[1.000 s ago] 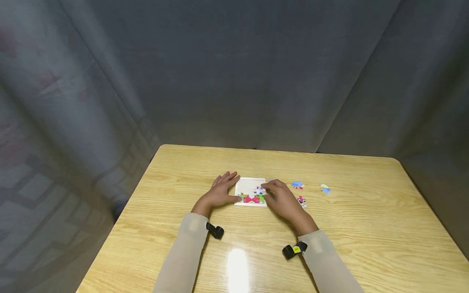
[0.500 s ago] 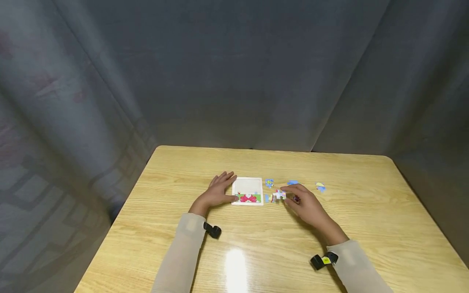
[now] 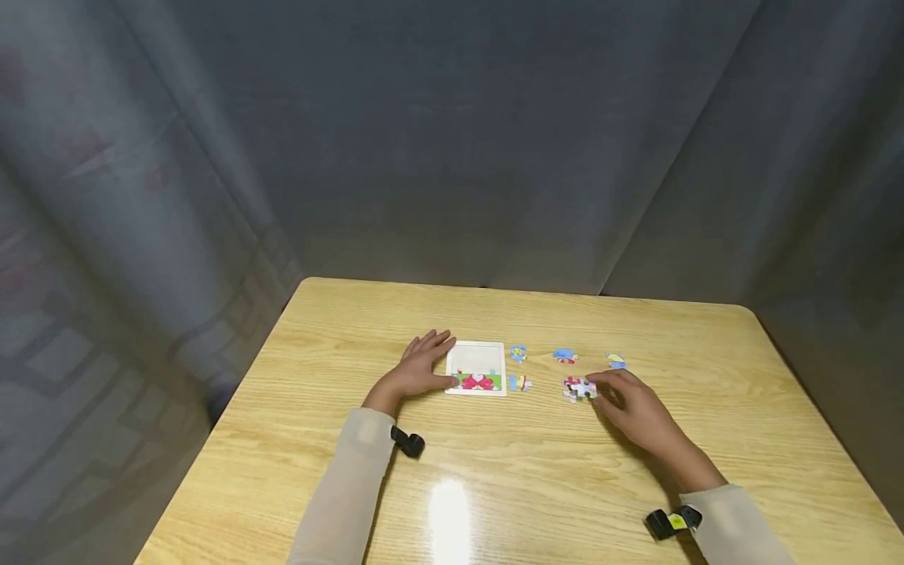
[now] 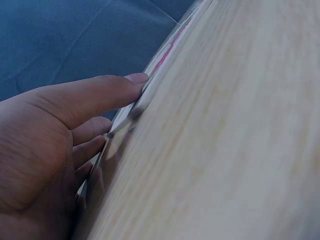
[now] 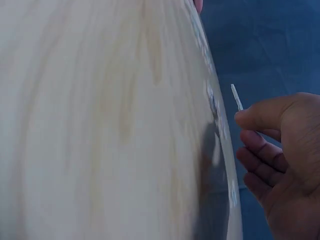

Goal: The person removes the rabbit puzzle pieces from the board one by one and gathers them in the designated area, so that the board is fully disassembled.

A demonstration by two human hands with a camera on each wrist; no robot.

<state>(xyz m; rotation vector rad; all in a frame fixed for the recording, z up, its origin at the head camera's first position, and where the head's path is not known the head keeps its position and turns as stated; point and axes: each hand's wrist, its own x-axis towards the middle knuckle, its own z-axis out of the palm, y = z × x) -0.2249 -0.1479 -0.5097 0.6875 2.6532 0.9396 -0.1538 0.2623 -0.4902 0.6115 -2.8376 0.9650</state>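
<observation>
My left hand (image 3: pixel 419 370) rests at the left side of a white puzzle tray (image 3: pixel 504 369), fingers spread and fairly straight. In the left wrist view its thumb (image 4: pixel 107 95) lies on the tray's edge. Red and green pieces (image 3: pixel 478 382) fill the tray's near row; the area above them shows white. Out to the right, my right hand (image 3: pixel 636 408) pinches a puzzle piece (image 3: pixel 585 388) between thumb and fingers. In the right wrist view that piece (image 5: pixel 236 95) is seen edge-on, raised off the table. From the head it overlaps a red-and-white piece (image 3: pixel 569 383) beneath.
Between the tray and my right hand lie a blue piece with a yellow pattern (image 3: pixel 519 353), a blue-and-yellow piece (image 3: pixel 520 383) and a blue-and-red piece (image 3: pixel 565 355). Another blue-and-yellow piece (image 3: pixel 616 361) lies beyond the right hand. A dark curtain (image 3: pixel 452 157) hangs behind the wooden table (image 3: pixel 395 310).
My right hand has moved right, away from the tray, taking the pinched puzzle piece with it. Pieces beside the tray have come into fuller view. My left hand stays at the tray.
</observation>
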